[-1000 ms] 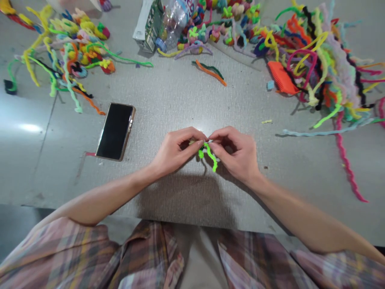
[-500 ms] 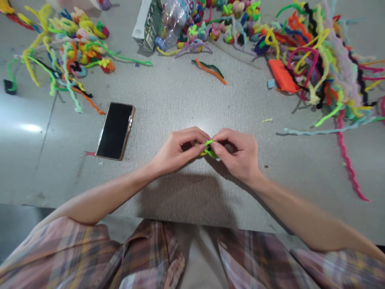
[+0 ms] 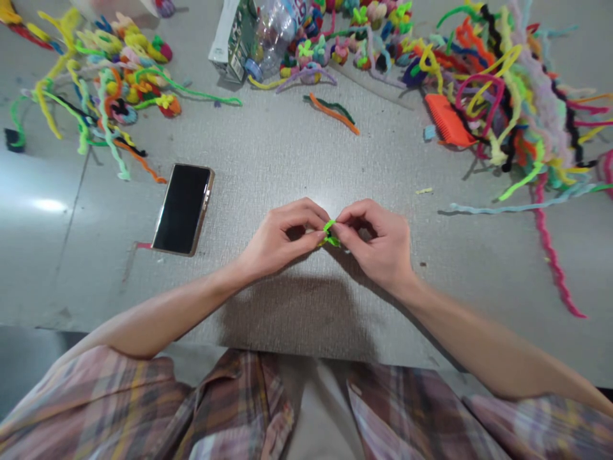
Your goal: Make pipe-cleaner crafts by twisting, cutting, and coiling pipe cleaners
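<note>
Just above the grey table, a small bright green fuzzy piece [image 3: 331,241] sits between my fingertips, with a bit of yellow and a dark spot on it. My left hand [image 3: 290,235] pinches its left side between thumb and fingers. From the right, my right hand [image 3: 378,239] pinches the same piece, thumb and forefinger together. The fingertips of both hands nearly touch, and they hide much of the piece.
A phone [image 3: 184,209] lies left of my hands. Fuzzy stems and small figures heap at the back left [image 3: 138,57]. A box [image 3: 232,45] and clear bottle [image 3: 275,38] stand at the back. An orange comb [image 3: 449,120] touches the right-hand pile of stems [image 3: 522,89].
My right hand has shifted very slightly up and left at the green piece. Both hands keep their pinch, and the table view has moved a little.
</note>
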### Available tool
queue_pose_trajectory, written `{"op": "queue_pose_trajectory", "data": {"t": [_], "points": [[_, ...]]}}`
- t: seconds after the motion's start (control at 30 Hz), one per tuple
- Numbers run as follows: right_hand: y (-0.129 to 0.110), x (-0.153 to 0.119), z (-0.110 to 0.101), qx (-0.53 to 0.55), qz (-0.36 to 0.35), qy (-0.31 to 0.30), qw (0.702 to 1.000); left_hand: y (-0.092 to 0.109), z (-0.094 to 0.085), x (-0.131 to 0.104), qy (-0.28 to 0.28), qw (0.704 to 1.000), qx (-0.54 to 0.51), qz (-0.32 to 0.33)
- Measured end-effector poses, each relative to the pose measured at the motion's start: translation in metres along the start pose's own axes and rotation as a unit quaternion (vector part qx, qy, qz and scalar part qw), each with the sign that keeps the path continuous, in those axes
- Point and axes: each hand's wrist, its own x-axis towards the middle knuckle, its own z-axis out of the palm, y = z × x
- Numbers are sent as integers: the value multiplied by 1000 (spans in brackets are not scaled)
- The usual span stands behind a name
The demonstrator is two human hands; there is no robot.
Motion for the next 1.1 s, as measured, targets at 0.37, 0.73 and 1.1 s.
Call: {"op": "queue_pose_trajectory", "data": {"t": [0.37, 0.73, 1.1], "points": [[6, -2, 1, -64, -41, -56, 996, 1, 2, -2, 44, 999, 5, -18], [7, -3, 2, -96, -72, -64, 991, 0, 4, 0, 51, 998, 7, -30], [8, -1, 1, -55, -26, -79, 995, -3, 2, -3, 49, 998, 12, -42]]}}
